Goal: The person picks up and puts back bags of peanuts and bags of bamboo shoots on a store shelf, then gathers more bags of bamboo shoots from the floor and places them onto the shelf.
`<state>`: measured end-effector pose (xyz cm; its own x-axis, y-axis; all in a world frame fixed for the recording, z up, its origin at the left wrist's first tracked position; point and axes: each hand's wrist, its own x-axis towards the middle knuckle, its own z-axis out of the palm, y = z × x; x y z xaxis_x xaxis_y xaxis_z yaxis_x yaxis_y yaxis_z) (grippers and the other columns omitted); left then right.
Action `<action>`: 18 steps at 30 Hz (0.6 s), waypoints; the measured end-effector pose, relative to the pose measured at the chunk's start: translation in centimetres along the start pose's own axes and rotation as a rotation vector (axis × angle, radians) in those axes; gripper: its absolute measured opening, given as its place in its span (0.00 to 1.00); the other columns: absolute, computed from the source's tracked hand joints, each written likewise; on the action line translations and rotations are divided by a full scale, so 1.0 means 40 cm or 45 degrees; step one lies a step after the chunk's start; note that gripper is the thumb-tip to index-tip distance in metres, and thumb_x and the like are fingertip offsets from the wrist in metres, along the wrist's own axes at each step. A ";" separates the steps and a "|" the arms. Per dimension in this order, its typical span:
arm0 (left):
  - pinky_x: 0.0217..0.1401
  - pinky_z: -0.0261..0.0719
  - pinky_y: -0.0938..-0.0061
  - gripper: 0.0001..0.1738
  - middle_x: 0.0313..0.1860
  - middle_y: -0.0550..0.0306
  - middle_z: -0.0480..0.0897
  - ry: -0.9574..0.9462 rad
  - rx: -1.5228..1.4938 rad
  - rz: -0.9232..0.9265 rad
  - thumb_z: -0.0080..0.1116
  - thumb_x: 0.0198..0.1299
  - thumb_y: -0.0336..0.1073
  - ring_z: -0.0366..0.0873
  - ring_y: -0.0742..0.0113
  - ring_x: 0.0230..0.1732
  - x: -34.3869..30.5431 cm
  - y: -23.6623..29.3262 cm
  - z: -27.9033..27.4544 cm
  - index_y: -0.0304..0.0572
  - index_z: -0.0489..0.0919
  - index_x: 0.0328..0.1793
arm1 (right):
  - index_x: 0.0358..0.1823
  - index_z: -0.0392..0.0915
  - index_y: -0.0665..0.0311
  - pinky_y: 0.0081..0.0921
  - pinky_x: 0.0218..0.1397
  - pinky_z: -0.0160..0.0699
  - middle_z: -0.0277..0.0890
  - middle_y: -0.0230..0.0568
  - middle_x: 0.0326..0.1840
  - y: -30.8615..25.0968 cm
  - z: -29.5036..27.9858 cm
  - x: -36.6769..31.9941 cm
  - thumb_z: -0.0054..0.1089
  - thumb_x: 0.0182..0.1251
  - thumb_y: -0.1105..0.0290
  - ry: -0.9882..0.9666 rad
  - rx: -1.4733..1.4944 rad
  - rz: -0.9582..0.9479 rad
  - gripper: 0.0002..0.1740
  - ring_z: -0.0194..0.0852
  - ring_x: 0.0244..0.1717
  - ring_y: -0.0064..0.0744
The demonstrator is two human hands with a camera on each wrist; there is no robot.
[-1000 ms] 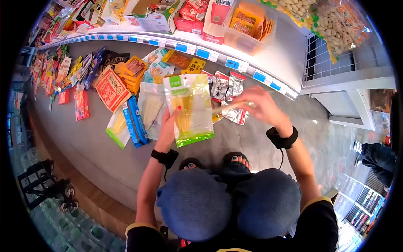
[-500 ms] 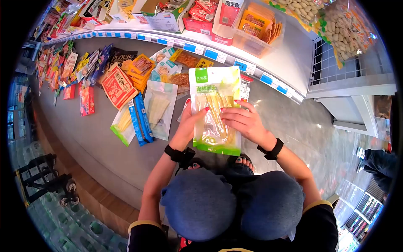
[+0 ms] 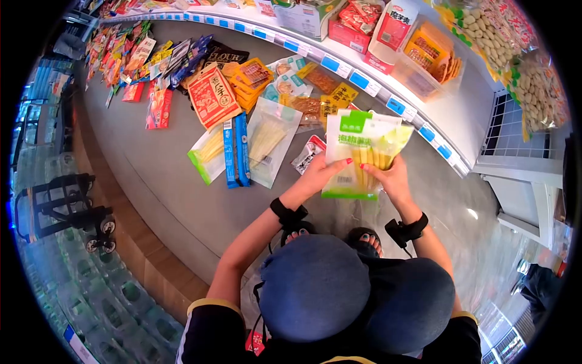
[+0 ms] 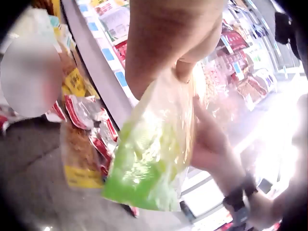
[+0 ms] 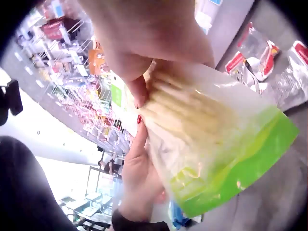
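Observation:
My left hand (image 3: 322, 176) pinches the left side of a clear, green-edged packet of bamboo shoots (image 3: 347, 151), thumb across its front. From the right, my right hand (image 3: 394, 179) grips a second such packet (image 3: 394, 141), its pale yellow pieces showing. The two packets overlap in the head view, held up above the floor. In the right wrist view a bamboo shoot packet (image 5: 202, 120) hangs with its green edge outward, and both thumbs meet near its side. A small red-and-silver packet (image 3: 309, 155) lies on the floor just behind my left hand.
On the floor to the left lie a blue packet (image 3: 236, 151), a clear packet of pale strips (image 3: 270, 136), a red-and-cream packet (image 3: 213, 96) and orange packets (image 3: 251, 79). A shelf edge with price tags (image 3: 357, 79) runs behind, carrying a plastic tub (image 3: 424, 76) and boxes. Bagged peanuts (image 3: 485, 36) are at upper right.
My right hand first came in from the right with a thin-looking packet, then brought it against the left hand's packet. Both hands now hold the overlapping packets farther right in view.

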<state>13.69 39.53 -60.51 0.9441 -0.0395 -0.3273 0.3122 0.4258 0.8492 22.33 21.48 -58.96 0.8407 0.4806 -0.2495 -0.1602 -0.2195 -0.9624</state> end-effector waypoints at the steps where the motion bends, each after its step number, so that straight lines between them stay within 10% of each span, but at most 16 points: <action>1: 0.52 0.72 0.75 0.18 0.50 0.57 0.77 -0.002 0.064 0.014 0.52 0.63 0.35 0.74 0.72 0.49 0.006 -0.014 -0.011 0.35 0.71 0.57 | 0.45 0.72 0.71 0.25 0.44 0.76 0.79 0.41 0.39 -0.002 0.000 0.003 0.72 0.47 0.70 -0.013 -0.041 -0.015 0.25 0.78 0.39 0.28; 5: 0.60 0.65 0.67 0.18 0.50 0.46 0.76 0.291 1.468 0.765 0.52 0.62 0.36 0.69 0.56 0.56 0.034 -0.054 -0.104 0.33 0.72 0.55 | 0.43 0.74 0.73 0.24 0.43 0.76 0.79 0.42 0.38 0.033 -0.007 0.009 0.71 0.48 0.71 0.052 -0.034 0.008 0.22 0.78 0.37 0.27; 9: 0.65 0.57 0.53 0.32 0.58 0.33 0.67 0.952 1.775 0.536 0.55 0.58 0.46 0.60 0.39 0.63 0.025 -0.074 -0.260 0.34 0.64 0.64 | 0.43 0.74 0.72 0.22 0.41 0.76 0.80 0.40 0.38 0.020 -0.018 0.001 0.70 0.49 0.72 0.106 0.313 0.219 0.20 0.78 0.35 0.24; 12: 0.66 0.52 0.45 0.44 0.65 0.27 0.57 1.066 2.249 0.015 0.56 0.55 0.53 0.53 0.31 0.66 -0.002 -0.097 -0.310 0.36 0.53 0.71 | 0.44 0.74 0.72 0.22 0.42 0.76 0.79 0.39 0.39 0.018 -0.033 -0.002 0.69 0.50 0.74 0.080 0.337 0.234 0.20 0.78 0.36 0.24; 18: 0.64 0.54 0.42 0.46 0.67 0.26 0.52 0.930 2.333 -0.049 0.59 0.53 0.48 0.51 0.28 0.67 0.007 -0.121 -0.370 0.38 0.49 0.73 | 0.46 0.72 0.71 0.23 0.47 0.75 0.78 0.41 0.43 -0.007 -0.030 0.015 0.69 0.50 0.76 0.039 0.226 0.270 0.22 0.77 0.40 0.26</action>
<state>10.87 50.83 -70.86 0.8687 0.4947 -0.0251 0.4952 -0.8686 0.0171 23.50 20.81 -58.72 0.7934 0.4134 -0.4468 -0.4203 -0.1588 -0.8934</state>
